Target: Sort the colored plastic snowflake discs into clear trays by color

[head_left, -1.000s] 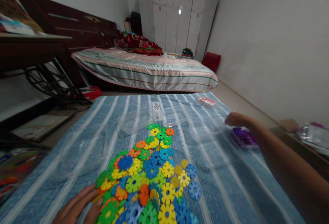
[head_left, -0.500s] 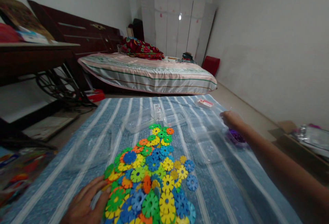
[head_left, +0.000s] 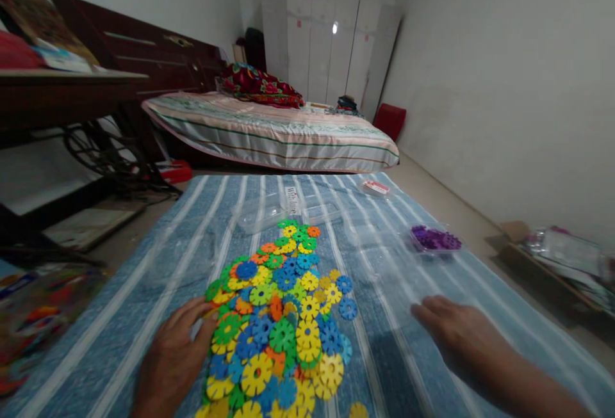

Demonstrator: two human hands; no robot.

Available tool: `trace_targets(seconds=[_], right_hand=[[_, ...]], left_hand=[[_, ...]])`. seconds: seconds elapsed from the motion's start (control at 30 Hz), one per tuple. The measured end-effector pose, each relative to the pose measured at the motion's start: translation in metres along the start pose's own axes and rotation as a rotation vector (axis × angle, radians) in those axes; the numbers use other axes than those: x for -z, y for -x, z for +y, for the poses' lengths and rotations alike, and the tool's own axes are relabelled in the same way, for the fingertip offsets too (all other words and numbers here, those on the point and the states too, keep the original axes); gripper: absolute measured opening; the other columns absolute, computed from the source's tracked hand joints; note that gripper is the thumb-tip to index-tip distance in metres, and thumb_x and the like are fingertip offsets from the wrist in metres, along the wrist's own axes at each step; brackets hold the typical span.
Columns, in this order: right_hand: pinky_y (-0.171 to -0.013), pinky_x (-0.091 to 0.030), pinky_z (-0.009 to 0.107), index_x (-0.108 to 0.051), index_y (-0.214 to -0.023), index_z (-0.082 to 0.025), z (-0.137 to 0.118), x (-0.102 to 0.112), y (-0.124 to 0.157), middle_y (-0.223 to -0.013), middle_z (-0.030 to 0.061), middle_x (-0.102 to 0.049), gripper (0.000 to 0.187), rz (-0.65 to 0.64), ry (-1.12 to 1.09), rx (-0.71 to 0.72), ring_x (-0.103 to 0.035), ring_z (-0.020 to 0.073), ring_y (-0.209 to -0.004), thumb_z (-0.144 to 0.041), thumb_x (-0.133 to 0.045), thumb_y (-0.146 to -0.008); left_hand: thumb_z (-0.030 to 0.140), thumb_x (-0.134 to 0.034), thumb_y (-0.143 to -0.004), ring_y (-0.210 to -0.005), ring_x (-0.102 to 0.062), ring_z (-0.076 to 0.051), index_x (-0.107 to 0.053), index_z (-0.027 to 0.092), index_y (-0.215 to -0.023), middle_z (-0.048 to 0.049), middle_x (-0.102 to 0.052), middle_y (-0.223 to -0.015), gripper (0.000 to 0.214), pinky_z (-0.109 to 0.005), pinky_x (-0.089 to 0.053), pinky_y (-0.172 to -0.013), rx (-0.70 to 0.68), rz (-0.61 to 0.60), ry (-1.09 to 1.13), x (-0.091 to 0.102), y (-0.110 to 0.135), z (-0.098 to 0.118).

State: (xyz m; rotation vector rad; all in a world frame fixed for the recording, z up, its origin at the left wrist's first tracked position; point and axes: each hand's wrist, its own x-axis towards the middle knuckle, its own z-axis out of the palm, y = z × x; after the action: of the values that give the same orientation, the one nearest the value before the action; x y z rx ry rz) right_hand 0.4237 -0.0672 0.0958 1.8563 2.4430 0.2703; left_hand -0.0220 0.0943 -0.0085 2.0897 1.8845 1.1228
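A heap of flat, flower-shaped plastic discs (head_left: 278, 315) in green, yellow, blue and orange lies on a blue striped cloth (head_left: 423, 290). My left hand (head_left: 175, 357) rests flat and open against the heap's left edge, fingers touching the discs. My right hand (head_left: 454, 328) hovers low over the cloth to the right of the heap, fingers stretched out, holding nothing. A clear tray of purple discs (head_left: 435, 239) sits further right and beyond that hand.
Several clear empty plastic trays (head_left: 262, 216) lie on the cloth beyond the heap. A small red-and-white packet (head_left: 375, 186) lies at the far edge. A bed (head_left: 273, 133) stands behind, a dark table (head_left: 67, 95) at left, clutter (head_left: 562, 251) on the floor at right.
My right hand has drawn back from the tray of purple discs towards me and now hovers near the heap. My left hand has slid further onto the heap's left edge.
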Motion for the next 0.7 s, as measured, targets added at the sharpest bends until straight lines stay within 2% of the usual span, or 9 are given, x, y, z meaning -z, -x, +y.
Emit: trace_targets(seconds=[0.1, 0.23, 0.37, 0.53, 0.7], right_hand=[[-0.056, -0.04, 0.025, -0.071, -0.089, -0.018, -0.018, -0.012, 0.0, -0.08, 0.0057, -0.073, 0.04, -0.121, 0.016, -0.026, -0.068, 0.0179, -0.07, 0.009, -0.045, -0.075], [-0.06, -0.043, 0.025, -0.072, -0.092, -0.017, -0.028, -0.008, -0.011, -0.088, 0.008, -0.075, 0.043, -0.247, 0.005, -0.077, -0.07, 0.0195, -0.079, 0.011, -0.045, -0.075], [-0.061, -0.044, 0.025, -0.073, -0.096, -0.018, -0.037, -0.002, -0.009, -0.091, 0.0085, -0.075, 0.043, -0.297, -0.02, -0.089, -0.071, 0.0209, -0.082, 0.01, -0.046, -0.077], [-0.06, -0.044, 0.024, -0.074, -0.099, -0.019, -0.045, -0.007, -0.004, -0.093, 0.0083, -0.075, 0.046, -0.351, -0.03, -0.122, -0.072, 0.0215, -0.084, 0.01, -0.045, -0.077], [-0.062, -0.047, 0.024, -0.073, -0.101, -0.02, -0.04, -0.011, -0.008, -0.093, 0.0081, -0.075, 0.046, -0.314, -0.028, -0.13, -0.072, 0.0212, -0.085, 0.009, -0.044, -0.08]], left_hand=[[0.055, -0.048, -0.077, -0.103, -0.07, -0.028, -0.069, 0.025, -0.081, -0.0083, -0.075, -0.107, 0.037, -0.044, -0.055, -0.1, -0.009, 0.012, -0.007, -0.002, 0.0, -0.003], [0.053, -0.048, -0.079, -0.104, -0.069, -0.029, -0.07, 0.024, -0.083, -0.0092, -0.074, -0.111, 0.037, -0.044, -0.054, -0.1, -0.012, -0.011, -0.032, -0.004, 0.002, -0.005], [0.052, -0.048, -0.081, -0.107, -0.069, -0.029, -0.069, 0.023, -0.084, -0.0101, -0.074, -0.112, 0.036, -0.043, -0.054, -0.1, -0.041, -0.007, -0.035, -0.005, 0.004, -0.005], [0.048, -0.05, -0.081, -0.104, -0.069, -0.029, -0.067, 0.024, -0.083, -0.0089, -0.074, -0.109, 0.03, -0.042, -0.054, -0.099, -0.071, 0.009, -0.027, -0.006, 0.005, -0.006], [0.047, -0.05, -0.082, -0.103, -0.069, -0.029, -0.067, 0.024, -0.084, -0.009, -0.074, -0.108, 0.029, -0.044, -0.055, -0.098, -0.09, 0.023, -0.012, -0.006, 0.005, -0.003]])
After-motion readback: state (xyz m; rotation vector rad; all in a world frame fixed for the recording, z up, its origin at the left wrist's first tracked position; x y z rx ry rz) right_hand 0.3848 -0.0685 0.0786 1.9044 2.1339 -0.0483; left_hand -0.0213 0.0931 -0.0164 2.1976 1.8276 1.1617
